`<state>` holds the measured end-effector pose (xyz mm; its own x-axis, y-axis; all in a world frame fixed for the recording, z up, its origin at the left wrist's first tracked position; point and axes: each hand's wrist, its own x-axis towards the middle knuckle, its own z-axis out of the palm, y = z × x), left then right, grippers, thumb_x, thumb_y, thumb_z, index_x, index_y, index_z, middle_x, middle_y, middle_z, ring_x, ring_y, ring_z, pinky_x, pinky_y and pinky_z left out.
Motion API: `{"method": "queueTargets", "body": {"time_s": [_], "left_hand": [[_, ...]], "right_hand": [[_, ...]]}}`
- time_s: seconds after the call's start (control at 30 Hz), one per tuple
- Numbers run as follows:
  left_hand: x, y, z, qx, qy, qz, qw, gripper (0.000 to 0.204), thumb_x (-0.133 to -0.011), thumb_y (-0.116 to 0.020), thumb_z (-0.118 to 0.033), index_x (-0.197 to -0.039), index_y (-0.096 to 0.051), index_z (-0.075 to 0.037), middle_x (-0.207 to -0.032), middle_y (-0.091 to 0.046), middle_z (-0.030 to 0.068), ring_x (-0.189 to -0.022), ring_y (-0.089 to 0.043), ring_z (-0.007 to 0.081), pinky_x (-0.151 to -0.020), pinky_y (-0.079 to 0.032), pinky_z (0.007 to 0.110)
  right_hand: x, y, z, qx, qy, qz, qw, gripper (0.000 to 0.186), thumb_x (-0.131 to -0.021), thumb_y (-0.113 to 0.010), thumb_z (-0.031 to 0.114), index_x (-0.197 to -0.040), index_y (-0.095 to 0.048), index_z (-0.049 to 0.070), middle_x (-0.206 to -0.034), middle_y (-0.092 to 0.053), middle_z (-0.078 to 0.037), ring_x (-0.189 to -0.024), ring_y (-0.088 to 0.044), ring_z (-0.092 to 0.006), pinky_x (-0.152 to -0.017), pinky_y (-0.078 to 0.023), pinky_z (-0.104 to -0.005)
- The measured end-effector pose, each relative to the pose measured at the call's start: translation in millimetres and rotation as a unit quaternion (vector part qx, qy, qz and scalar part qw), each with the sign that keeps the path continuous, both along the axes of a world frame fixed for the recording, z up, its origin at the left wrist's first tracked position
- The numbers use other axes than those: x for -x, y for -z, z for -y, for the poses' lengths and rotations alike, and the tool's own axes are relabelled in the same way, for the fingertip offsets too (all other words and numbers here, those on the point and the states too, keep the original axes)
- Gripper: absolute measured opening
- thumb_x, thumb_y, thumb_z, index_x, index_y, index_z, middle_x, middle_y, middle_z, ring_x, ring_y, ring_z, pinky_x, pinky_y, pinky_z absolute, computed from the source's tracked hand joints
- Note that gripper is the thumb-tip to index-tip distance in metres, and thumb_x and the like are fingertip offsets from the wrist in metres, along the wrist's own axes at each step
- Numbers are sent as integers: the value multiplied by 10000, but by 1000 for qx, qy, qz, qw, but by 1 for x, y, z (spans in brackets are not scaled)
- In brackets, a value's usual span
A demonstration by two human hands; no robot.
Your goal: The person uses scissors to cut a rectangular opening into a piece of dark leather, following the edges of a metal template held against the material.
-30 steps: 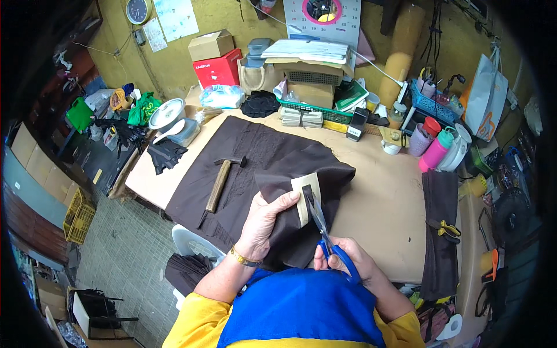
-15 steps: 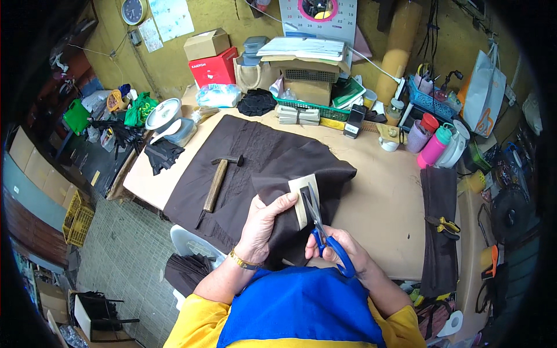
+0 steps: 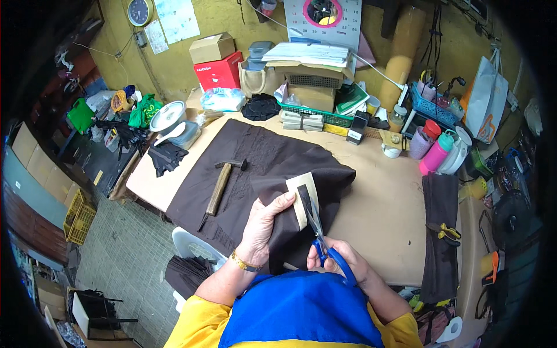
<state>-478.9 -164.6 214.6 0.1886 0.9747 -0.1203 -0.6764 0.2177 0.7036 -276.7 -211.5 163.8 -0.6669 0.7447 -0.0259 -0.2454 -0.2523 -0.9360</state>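
1. Currently, the left hand (image 3: 259,227) grip pinches the pale piece (image 3: 297,182) against dark fabric (image 3: 326,168) over the worktop (image 3: 383,220); slack pressure could let both shift.
2. The right hand (image 3: 343,255) grip encloses the scissors (image 3: 318,235); a slip could nick fabric.

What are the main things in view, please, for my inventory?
table: 1, tan, centre
scissors: 1, blue-handled, in right hand
flat piece: 1, cream, in left hand
spread cloth: at least 1, dark brown, on table
hammer: 1, brown-handled, on spread cloth
pliers: 1, yellow and black, table's right
pink bottle: 1, teal-lidded, table's right rear
crate: 1, yellow, far left
left hand: 1, bare, on flat piece
right hand: 1, bare, on scissors
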Motion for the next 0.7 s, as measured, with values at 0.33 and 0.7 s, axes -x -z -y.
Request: {"method": "queueTargets", "body": {"time_s": [0.33, 0.7], "left_hand": [[-1, -4, 4, 22, 2, 34, 999, 318, -848, -694, -125, -1118, -599, 14, -1000, -680, 105, -853, -676, 174, -771, -558, 297], [-5, -3, 10, -2, -12, -30, 999, 289, -851, -693, -128, -1096, -610, 0, -988, -678, 88, -839, -666, 156, -750, -546, 283]], "right_hand": [[3, -6, 0, 5, 10, -23, 1000, 424, -860, -702, 386, -1031, -540, 34, -917, -619, -59, -793, -563, -89, -685, -453, -217], [6, -6, -6, 18, 21, -37, 999, 367, -873, -699, 346, -1004, -554, 35, -846, -619, -49, -672, -545, -53, -568, -423, -185]]}}
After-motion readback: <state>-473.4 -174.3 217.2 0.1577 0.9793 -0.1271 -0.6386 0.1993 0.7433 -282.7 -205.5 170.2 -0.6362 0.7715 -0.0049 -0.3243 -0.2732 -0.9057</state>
